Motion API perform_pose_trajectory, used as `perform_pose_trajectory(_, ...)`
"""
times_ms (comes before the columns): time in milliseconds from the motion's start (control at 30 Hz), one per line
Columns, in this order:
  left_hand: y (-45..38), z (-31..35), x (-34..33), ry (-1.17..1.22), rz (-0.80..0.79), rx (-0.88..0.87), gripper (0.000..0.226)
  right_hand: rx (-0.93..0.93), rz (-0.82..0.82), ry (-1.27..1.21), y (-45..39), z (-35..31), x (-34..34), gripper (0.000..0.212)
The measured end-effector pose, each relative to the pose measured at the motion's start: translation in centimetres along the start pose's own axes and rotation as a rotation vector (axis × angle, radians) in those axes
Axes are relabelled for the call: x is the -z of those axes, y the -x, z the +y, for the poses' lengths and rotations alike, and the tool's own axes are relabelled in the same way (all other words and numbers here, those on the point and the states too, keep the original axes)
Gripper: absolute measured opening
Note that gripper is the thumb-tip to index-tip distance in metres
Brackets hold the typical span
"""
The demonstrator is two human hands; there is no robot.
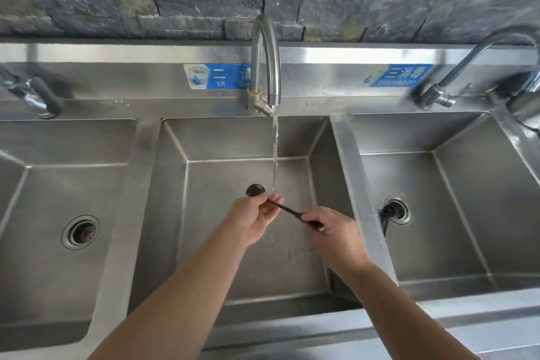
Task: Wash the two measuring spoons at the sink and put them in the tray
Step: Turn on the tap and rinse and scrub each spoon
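A dark measuring spoon [287, 209] is held over the middle sink basin [251, 137]. Its round bowl [255, 190] points away from me, just left of the water stream [274, 152] that runs from the curved tap [266, 67]. My right hand [333, 231] pinches the end of the handle. My left hand [257, 219] holds the spoon near the bowl, fingers wrapped over the neck, and the stream lands on its fingertips. Only one spoon shows. No tray is in view.
Three steel basins sit side by side. The left basin [43, 155] has a round drain [80, 232]. The right basin [467, 184] has a drain with a dark plug [396, 209]. Taps stand at far left [32, 93] and far right [473, 67]. A stone wall rises behind.
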State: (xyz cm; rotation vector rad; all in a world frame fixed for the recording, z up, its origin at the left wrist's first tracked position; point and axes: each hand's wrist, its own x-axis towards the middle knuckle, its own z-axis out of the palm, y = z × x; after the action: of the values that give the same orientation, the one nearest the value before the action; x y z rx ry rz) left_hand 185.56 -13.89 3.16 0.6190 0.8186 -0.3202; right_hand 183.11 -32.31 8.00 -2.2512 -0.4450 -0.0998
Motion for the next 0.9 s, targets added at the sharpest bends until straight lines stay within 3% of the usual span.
perform_pose_trajectory(167, 0.1, -2.2, -1.0, -0.119, -0.121, 0.142, 0.017, 0.153, -0.021, 0.274, 3.1, 0.9, -0.7, 0.022)
perform_pose_trajectory(267, -0.2, -2.9, -1.1, -0.116, -0.226, 0.168, 0.019, 0.016, 0.020, 0.293, 4.4, 1.5, -1.1, 0.018)
perform_pose_trajectory(400, -0.8, -3.9, -2.1, -0.247, -0.225, 0.089, 0.017, -0.228, 0.000, 0.286, 5.8, 1.9, -1.3, 0.015)
perform_pose_trajectory(600, -1.2, -5.7, -5.9, -0.495, -0.225, -0.025, 0.016, -0.615, 0.014, 0.016, 4.9, 3.6, 0.7, 0.002)
perform_pose_trajectory(767, -1.8, -8.2, -11.1, -0.577, -0.265, -0.096, 0.018, -0.731, 0.011, -0.192, 3.0, 7.8, 3.8, 0.015)
perform_pose_trajectory(900, -3.6, -11.3, -16.0, -0.701, -0.265, -0.158, 0.029, -0.844, 0.069, -0.317, 2.2, 12.4, 7.9, 0.010)
